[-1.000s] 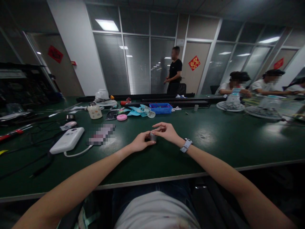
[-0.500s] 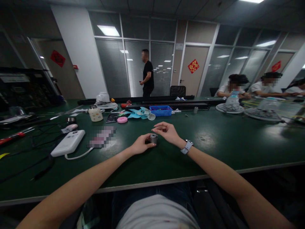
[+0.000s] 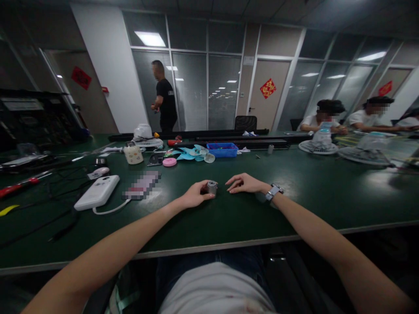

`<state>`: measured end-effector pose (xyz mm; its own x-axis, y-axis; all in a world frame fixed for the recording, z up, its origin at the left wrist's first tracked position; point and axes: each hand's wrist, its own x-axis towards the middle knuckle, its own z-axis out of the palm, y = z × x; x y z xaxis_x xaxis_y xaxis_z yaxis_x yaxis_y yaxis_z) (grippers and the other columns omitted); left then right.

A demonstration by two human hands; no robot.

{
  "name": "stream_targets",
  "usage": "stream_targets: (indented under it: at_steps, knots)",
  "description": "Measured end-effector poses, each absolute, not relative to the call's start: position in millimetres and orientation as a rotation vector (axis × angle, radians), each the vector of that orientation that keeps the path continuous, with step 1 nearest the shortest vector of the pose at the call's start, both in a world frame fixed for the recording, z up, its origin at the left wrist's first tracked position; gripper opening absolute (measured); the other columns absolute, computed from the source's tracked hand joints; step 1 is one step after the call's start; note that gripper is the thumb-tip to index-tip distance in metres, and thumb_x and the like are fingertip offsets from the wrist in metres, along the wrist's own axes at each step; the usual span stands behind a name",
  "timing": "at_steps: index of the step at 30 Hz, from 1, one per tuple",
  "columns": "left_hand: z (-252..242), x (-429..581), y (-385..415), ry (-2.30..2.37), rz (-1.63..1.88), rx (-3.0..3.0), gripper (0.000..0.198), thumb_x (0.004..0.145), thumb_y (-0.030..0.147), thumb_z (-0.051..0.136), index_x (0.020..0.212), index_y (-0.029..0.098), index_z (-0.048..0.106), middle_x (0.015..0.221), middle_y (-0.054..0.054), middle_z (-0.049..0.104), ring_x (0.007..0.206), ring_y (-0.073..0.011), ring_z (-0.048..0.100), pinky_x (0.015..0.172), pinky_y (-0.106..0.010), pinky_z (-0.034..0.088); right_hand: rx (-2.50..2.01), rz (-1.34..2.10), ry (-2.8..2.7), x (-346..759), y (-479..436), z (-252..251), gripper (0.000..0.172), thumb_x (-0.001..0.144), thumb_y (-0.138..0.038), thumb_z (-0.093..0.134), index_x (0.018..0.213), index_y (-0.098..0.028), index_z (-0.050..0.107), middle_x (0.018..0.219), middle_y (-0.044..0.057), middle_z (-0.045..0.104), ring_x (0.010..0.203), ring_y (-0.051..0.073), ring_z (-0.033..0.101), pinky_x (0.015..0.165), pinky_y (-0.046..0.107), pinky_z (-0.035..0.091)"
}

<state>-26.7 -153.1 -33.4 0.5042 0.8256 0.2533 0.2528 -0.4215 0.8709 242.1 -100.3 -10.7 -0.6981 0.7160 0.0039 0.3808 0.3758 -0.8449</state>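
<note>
A small grey metal cylinder (image 3: 212,188) with a round top stands upright on the green table (image 3: 209,226). My left hand (image 3: 195,194) grips it from the left, thumb in front and fingers behind. To the right of the cylinder, my right hand (image 3: 244,183) hovers low over the table, apart from it. Its fingers point left, loosely curved and separated, with nothing visible between them. A watch (image 3: 274,192) is on the right wrist.
On the left lie a white power bank (image 3: 97,192), a phone (image 3: 142,185) joined to it by a cable, and dark cords. Farther back are a cream jar (image 3: 133,154), a pink disc (image 3: 169,162), light-blue fan blades (image 3: 193,153) and a blue basket (image 3: 222,150). Several people are beyond.
My right hand has moved from above the cylinder to its right and lower. My left hand keeps its grip. The standing person in black has walked left.
</note>
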Motion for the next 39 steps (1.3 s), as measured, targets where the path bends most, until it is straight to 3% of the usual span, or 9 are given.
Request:
stream_targets:
  at_steps: [4, 16, 25, 32, 39]
  knots:
    - [-33, -27, -154, 0.881, 0.893, 1.912, 0.05, 0.075, 0.019, 0.071, 0.123, 0.016, 0.056, 0.118, -0.012, 0.067, 0.109, -0.0249, 0.063, 0.099, -0.044, 0.044, -0.942, 1.247, -2.334, 240, -103, -9, 0.061, 0.062, -0.035, 0.083, 0.116, -0.015, 0.063, 0.103, 0.012, 0.073, 0.088, 0.02, 0.071, 0.07, 0.027, 0.051]
    - [-39, -30, -150, 0.855, 0.894, 1.939, 0.052, 0.077, 0.023, 0.071, 0.125, 0.016, 0.054, 0.119, -0.011, 0.066, 0.111, -0.0248, 0.062, 0.101, -0.044, 0.043, -0.761, 1.06, -1.852, 212, -112, -12, 0.049, 0.067, -0.035, 0.079, 0.11, -0.016, 0.063, 0.098, 0.01, 0.075, 0.096, 0.024, 0.07, 0.086, 0.038, 0.053]
    - [-43, -28, -146, 0.834, 0.929, 1.951, 0.045, 0.076, 0.021, 0.07, 0.118, 0.013, 0.055, 0.112, -0.012, 0.067, 0.105, -0.0256, 0.064, 0.096, -0.044, 0.046, -0.662, 0.752, -1.947, 167, -143, -1, 0.03, 0.078, -0.032, 0.071, 0.104, -0.018, 0.066, 0.096, 0.008, 0.075, 0.083, 0.02, 0.07, 0.062, 0.026, 0.048]
    - [-45, -28, -145, 0.834, 0.94, 1.974, 0.048, 0.076, 0.023, 0.071, 0.12, 0.013, 0.056, 0.114, -0.011, 0.067, 0.105, -0.0259, 0.063, 0.097, -0.044, 0.045, -0.626, 0.715, -1.963, 163, -145, 0, 0.027, 0.079, -0.029, 0.07, 0.102, -0.015, 0.067, 0.094, 0.009, 0.075, 0.083, 0.02, 0.07, 0.061, 0.026, 0.046]
    - [-42, -28, -147, 0.821, 0.922, 1.972, 0.056, 0.077, 0.023, 0.07, 0.129, 0.015, 0.051, 0.114, -0.01, 0.067, 0.105, -0.0256, 0.064, 0.096, -0.043, 0.046, -0.641, 0.774, -2.005, 169, -144, 0, 0.035, 0.08, -0.031, 0.068, 0.111, -0.016, 0.065, 0.095, 0.009, 0.075, 0.072, 0.016, 0.068, 0.06, 0.026, 0.049]
